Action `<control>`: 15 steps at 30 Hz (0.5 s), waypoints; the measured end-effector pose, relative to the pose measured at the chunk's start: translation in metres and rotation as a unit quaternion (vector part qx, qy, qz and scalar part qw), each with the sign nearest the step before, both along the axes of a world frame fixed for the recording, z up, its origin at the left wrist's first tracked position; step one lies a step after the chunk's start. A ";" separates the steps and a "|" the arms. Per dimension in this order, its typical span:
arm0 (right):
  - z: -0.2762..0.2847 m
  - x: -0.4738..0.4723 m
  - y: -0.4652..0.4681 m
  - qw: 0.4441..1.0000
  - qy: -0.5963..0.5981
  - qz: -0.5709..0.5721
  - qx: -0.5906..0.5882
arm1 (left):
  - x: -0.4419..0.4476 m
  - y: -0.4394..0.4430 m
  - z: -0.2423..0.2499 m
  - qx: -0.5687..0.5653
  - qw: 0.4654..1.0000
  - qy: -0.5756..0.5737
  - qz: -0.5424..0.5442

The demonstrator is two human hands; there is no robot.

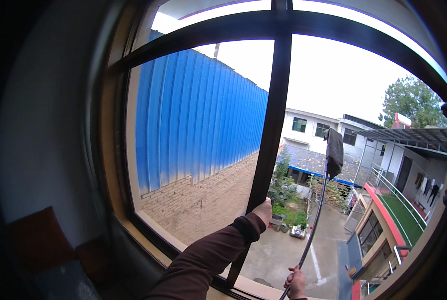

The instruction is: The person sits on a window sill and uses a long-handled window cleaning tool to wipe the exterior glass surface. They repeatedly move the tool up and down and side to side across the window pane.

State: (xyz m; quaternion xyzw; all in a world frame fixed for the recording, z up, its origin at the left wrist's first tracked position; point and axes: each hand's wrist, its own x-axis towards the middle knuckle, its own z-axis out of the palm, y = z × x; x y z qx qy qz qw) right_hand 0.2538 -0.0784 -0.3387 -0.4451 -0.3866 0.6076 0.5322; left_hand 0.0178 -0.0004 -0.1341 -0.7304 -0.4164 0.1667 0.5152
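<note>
My left hand (pixel 263 212) grips the dark vertical frame bar (pixel 267 150) of the window, its arm in a brown sleeve reaching up from the bottom. At the lower right, my right hand (pixel 295 282) is closed round a thin dark pole (pixel 315 219). The pole slants up beyond the window opening. On its upper end sits a flat head wrapped in dark cloth (pixel 334 153), standing out against the buildings outside. The left window pane (pixel 204 123) is beside my left hand.
Outside are a blue corrugated metal wall (pixel 204 116) above brickwork, a courtyard with plants and a balcony with a railing (pixel 396 202). The window's wooden surround (pixel 109 161) stands at the left, with a reddish-brown object (pixel 39 240) low in the dark room.
</note>
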 end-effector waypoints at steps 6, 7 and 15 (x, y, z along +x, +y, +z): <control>0.010 -0.002 -0.006 0.999 -0.046 -0.021 -0.012 | 0.004 0.006 -0.004 0.016 1.000 0.009 0.022; 0.012 -0.002 -0.007 0.998 -0.059 -0.024 -0.018 | 0.005 0.009 -0.006 0.036 0.999 -0.011 0.037; 0.014 -0.004 -0.010 0.997 -0.065 -0.029 -0.011 | 0.005 0.022 -0.015 0.024 0.998 -0.005 0.052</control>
